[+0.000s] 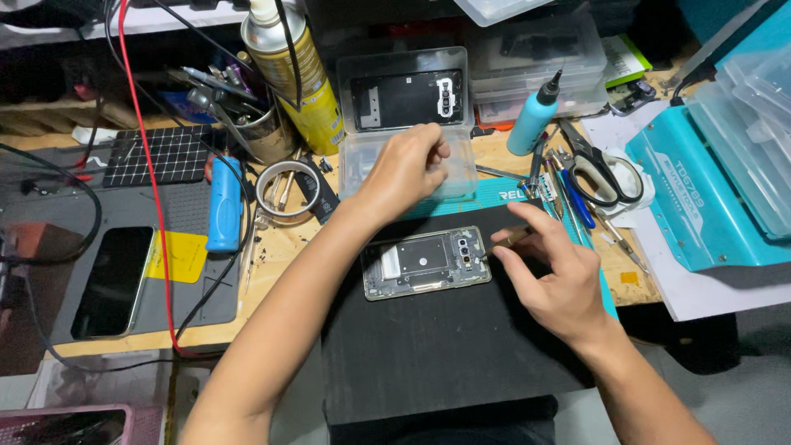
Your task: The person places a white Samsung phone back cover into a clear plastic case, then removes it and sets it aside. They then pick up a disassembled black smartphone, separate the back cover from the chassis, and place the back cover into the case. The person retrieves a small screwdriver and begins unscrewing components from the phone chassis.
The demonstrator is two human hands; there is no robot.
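Opened smartphone (426, 263): rectangular, back cover removed, metal shielding and camera module exposed; laid flat on a matte black work mat (445, 346), near centre.

Right hand (554, 280): fingers pinched together on a thin, dark-tipped tool (508, 240), its tip held at the phone's right edge.

Left hand (406, 170): loosely curled, fingertips drawn together over a clear plastic parts box (407, 124), far of the phone; whether anything is gripped cannot be told. A black phone back cover (408, 99) is propped in the box lid.

Yellow spray can (298, 74): cylindrical, far left of the box.

Blue squeeze bottle (534, 117): black nozzle, right of the box.

Scissors (599, 169): black-handled, far right.

Tape roll (287, 191): circular, left of the hand.

Second smartphone (114, 282): glossy black, on a grey mat at left.
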